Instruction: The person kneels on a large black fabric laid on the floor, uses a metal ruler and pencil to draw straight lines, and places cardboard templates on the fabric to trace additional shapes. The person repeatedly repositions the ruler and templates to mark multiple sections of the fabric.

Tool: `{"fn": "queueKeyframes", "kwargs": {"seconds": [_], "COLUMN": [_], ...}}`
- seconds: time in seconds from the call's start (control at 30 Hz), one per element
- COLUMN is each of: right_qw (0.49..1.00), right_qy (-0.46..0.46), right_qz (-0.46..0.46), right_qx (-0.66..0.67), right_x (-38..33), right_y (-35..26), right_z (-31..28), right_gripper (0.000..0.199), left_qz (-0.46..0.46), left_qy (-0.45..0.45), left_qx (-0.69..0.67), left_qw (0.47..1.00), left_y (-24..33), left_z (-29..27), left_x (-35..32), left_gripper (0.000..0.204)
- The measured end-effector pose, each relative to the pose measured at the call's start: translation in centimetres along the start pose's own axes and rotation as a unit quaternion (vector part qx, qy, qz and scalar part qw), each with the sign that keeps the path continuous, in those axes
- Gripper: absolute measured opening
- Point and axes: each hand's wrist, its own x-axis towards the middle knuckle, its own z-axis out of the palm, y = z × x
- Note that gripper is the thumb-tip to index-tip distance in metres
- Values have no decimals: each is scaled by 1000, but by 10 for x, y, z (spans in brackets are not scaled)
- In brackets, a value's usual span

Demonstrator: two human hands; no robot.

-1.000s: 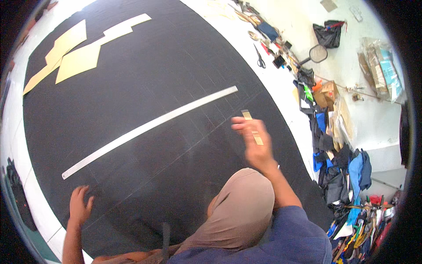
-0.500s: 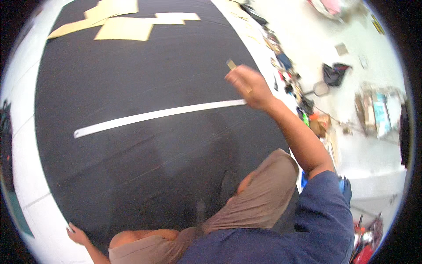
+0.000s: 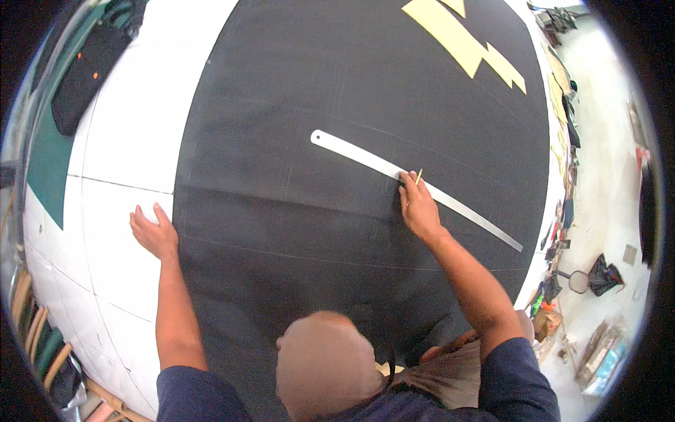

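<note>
A long metal ruler (image 3: 358,156) lies slantwise on a wide black sheet of material (image 3: 281,162). My right hand (image 3: 420,204) rests at the ruler's middle, its fingertips against the near edge. Between those fingers sticks out a thin yellowish piece (image 3: 419,176); its kind is too small to make out. On the white surface (image 3: 133,141) left of the black sheet, my left hand (image 3: 156,231) lies with fingers spread, holding nothing, beside the sheet's left edge.
Yellow cut pattern pieces (image 3: 450,35) lie on the black sheet at the far right. My knee (image 3: 323,359) presses in at the near edge. Rolls (image 3: 42,337) stand at the lower left. Past the right edge, clutter (image 3: 562,232) and a black bag (image 3: 603,276) lie about.
My view has swung left. My right hand has come down onto the ruler, keeping the thin piece. My left hand has moved up along the white surface. The ruler now slants the other way in view.
</note>
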Motion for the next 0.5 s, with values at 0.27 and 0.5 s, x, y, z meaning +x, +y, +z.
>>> {"fn": "queueKeyframes", "kwargs": {"seconds": [0.27, 0.5], "right_qw": [997, 995], "right_qy": [-36, 31], "right_qz": [65, 19], "right_qx": [14, 98], "right_x": [14, 54], "right_y": [-86, -161], "right_z": [14, 37], "right_gripper": [37, 42], "left_qz": [19, 43], "left_qy": [16, 29], "left_qx": [53, 55], "left_qw": [998, 997], "left_y": [1, -10], "left_z": [20, 41], "left_x": [5, 1], "left_gripper": [61, 61]}}
